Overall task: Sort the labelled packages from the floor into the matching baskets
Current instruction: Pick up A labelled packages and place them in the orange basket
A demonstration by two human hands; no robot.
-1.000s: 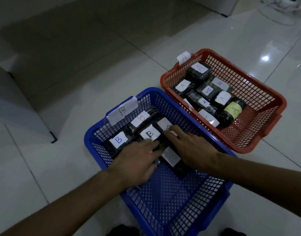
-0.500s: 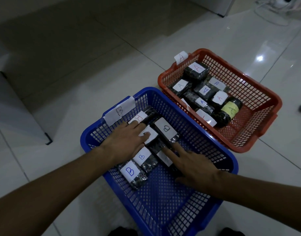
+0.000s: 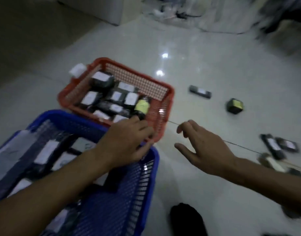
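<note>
Right hand (image 3: 204,150) spread (holding nothing), left hand (image 3: 127,140) blurred

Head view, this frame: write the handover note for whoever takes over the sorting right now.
Left hand: over the near corner of the red basket, grip unclear.
Right hand: open, empty, reaching over the floor.
Done: many packages lie in the red basket and the blue basket.
Left: floor packages at right, a long one, a boxy one and a cluster. Labels blurred; read each first.
</note>
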